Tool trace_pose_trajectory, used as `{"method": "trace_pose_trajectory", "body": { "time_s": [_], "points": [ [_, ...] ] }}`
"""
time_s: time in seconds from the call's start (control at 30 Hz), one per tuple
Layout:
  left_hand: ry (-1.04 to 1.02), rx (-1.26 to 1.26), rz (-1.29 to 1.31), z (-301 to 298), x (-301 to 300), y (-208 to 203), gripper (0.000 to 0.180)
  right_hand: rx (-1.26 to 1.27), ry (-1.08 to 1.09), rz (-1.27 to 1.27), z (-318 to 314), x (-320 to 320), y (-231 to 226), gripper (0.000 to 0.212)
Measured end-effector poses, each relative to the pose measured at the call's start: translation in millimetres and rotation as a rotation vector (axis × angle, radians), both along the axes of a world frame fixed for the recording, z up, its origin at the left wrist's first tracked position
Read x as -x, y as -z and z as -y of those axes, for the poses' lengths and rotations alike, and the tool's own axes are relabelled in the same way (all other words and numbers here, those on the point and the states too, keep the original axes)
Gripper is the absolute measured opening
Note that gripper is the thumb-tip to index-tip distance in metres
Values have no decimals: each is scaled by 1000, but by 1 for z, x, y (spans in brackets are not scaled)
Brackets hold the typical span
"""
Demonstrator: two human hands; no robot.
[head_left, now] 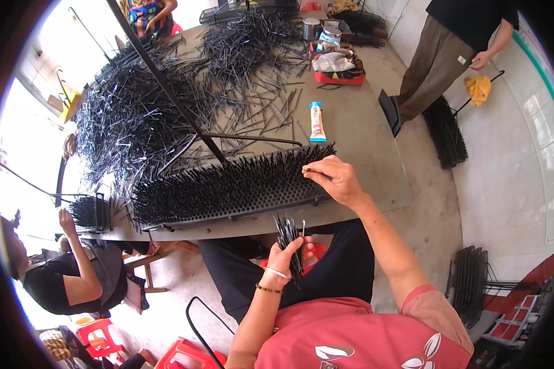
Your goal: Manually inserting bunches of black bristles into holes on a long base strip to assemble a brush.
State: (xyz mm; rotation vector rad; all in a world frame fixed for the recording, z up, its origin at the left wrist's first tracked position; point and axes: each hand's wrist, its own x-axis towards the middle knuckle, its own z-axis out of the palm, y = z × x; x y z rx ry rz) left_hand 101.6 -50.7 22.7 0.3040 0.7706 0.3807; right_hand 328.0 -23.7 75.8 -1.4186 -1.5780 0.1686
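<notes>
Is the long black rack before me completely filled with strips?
Partly filled: black strips crowd most of the perforated rack, but bare holes show along its right front, near the right hand.

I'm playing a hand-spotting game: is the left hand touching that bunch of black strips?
Touching. The head view shows the left hand closed around the bunch of black strips, its thumb lying across them.

Black strips (209, 187) in perforated tray (283, 194)
</notes>
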Motion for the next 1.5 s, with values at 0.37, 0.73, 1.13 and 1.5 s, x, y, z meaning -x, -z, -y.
{"method": "trace_pose_trajectory", "body": {
  "time_s": [0.37,0.73,1.13,1.5],
  "points": [
    [-1,8,3,2,-1,1,12,-14,89,-44,-4,7,15,14],
    [9,13,3,3,0,2,13,-25,80,-45,4,8,8,12],
    [16,18,-4,3,0,1,13,45,5,147,-2,15,17,30],
    [20,26,8,4,0,-1,14,-41,-6,332,1,14,22,28]
  ]
}}
